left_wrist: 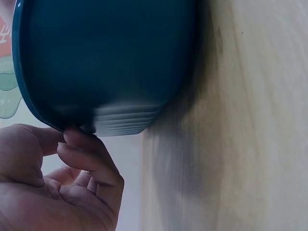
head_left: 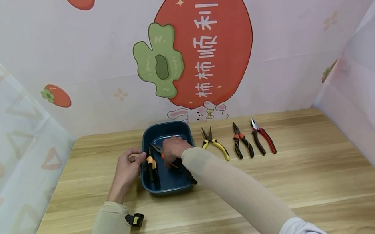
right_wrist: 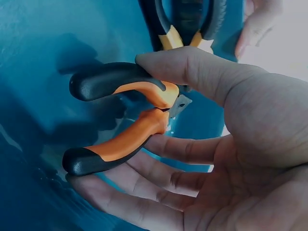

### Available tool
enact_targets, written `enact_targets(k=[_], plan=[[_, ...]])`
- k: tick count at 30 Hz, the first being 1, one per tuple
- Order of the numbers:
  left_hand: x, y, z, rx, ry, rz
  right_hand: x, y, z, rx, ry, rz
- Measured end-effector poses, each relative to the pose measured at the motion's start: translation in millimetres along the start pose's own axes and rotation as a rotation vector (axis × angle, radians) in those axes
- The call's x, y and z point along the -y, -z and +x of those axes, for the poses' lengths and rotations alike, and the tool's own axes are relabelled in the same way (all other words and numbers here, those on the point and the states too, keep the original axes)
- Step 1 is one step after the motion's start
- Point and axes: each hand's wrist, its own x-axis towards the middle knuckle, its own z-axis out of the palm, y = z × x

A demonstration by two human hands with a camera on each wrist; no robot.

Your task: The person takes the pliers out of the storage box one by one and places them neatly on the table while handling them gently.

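A dark blue tray (head_left: 172,184) stands on the table. My left hand (head_left: 128,169) pinches its left rim between thumb and fingers; the left wrist view shows the tray's outer wall (left_wrist: 106,57) just beyond the fingertips. Inside the tray, my right hand (head_left: 175,149) grips pliers with orange and black handles (right_wrist: 127,142), thumb on one handle and fingers along the other. Their jaws point to the far left in the head view. Beside them, along the tray's left side, lie pliers with black and yellow-orange handles (head_left: 153,172).
Right of the tray lie three pliers in a row: yellow-handled long-nose pliers (head_left: 218,145), black and orange pliers (head_left: 241,141), and pliers with one red and one black handle (head_left: 262,137). Behind the wooden table (head_left: 313,179) hangs a printed cloth (head_left: 105,56).
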Motion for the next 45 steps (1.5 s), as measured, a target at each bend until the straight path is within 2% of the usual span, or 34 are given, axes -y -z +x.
enact_targets(k=[9, 21, 31, 45], plan=[[2.7, 1.4, 1.0, -0.027, 0.005, 0.007, -3, 9, -14.5, -0.029, 0.079, -0.008], [0.9, 0.8, 1.8, -0.028, 0.0, 0.031, -5, 15, -24.3, -0.038, 0.113, 0.024], [-1.5, 0.8, 3.5, -0.032, 0.007, 0.062, -8, 18, -37.9, -0.103, 0.137, -0.028], [-0.2, 0.9, 2.4, -0.022, 0.011, 0.035, -28, 23, -58.9, -0.204, 0.141, -0.062]])
